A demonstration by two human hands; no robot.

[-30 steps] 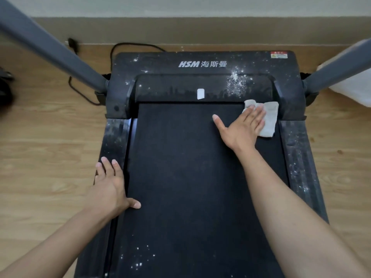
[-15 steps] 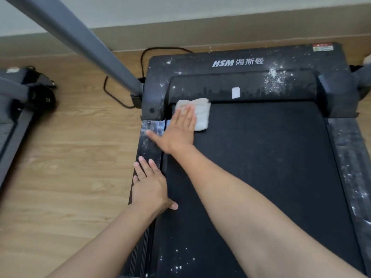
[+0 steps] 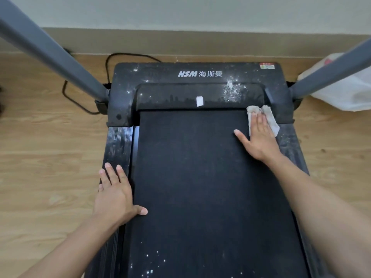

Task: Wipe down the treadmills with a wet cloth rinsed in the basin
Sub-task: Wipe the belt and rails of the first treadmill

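A black treadmill (image 3: 196,177) fills the middle of the view, its motor cover speckled with white dust (image 3: 231,90). My right hand (image 3: 259,137) presses flat, fingers straight, on a white cloth (image 3: 270,117) at the belt's far right corner, by the motor cover. My left hand (image 3: 114,193) rests flat on the left side rail, its thumb lying on the belt edge. More white specks dot the near end of the belt (image 3: 148,265). No basin is in view.
Two grey uprights rise from the frame, the left upright (image 3: 50,51) and the right upright (image 3: 331,71). A black power cable (image 3: 80,101) loops on the wooden floor at the back left. A white plastic bag (image 3: 345,91) lies at the right, near the wall.
My right hand has swept the cloth from the belt's far left corner back to the far right corner. My left hand stays on the left rail. The view has swung right.
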